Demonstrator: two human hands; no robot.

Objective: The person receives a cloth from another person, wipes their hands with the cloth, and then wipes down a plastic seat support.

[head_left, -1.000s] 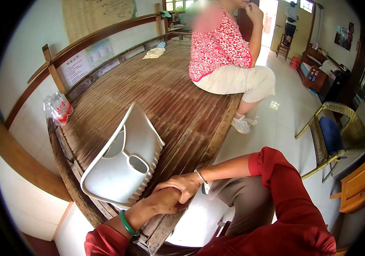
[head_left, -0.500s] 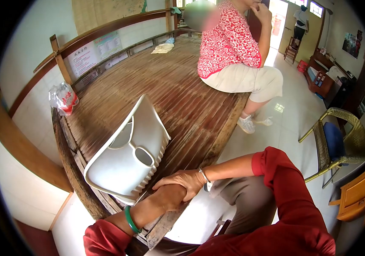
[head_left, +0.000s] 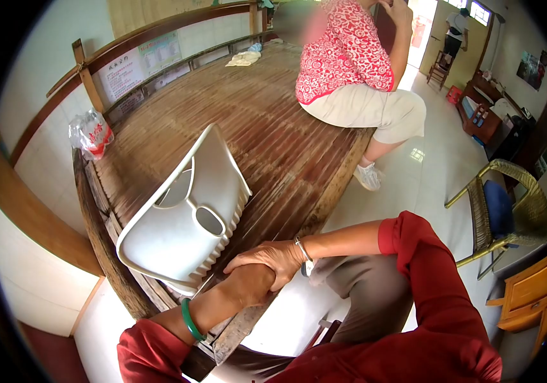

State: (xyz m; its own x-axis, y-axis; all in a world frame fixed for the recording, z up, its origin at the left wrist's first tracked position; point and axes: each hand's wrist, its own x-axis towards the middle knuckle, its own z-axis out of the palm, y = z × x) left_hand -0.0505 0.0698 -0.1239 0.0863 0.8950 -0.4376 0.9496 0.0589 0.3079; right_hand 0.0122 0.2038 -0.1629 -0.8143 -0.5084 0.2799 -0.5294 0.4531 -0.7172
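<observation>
My left hand point(head_left: 253, 281) rests near the corner of a slatted wooden bed, its arm wearing a green bangle point(head_left: 192, 320). Over it lies my right hand point(head_left: 272, 260), its fingers wrapped round the left hand and wrist. A silvery bracelet point(head_left: 303, 249) circles my right wrist. The fingers of the left hand are hidden. Just beyond both hands, a white moulded plastic piece point(head_left: 165, 237) with a ribbed edge and an oval opening stands tilted on the slats. Neither hand appears to touch it.
Across the bed point(head_left: 222, 96) sits a person in a red-and-white patterned top point(head_left: 347, 57). A plastic-wrapped pack point(head_left: 92, 135) and a pale cloth point(head_left: 244, 59) lie on the slats. At right stands a woven chair point(head_left: 522, 198). Another person point(head_left: 456, 32) is near the far door.
My view has shifted slightly, so most things sit a little differently in frame. My hands stay clasped. One of the seated person's two shoes has gone out of sight.
</observation>
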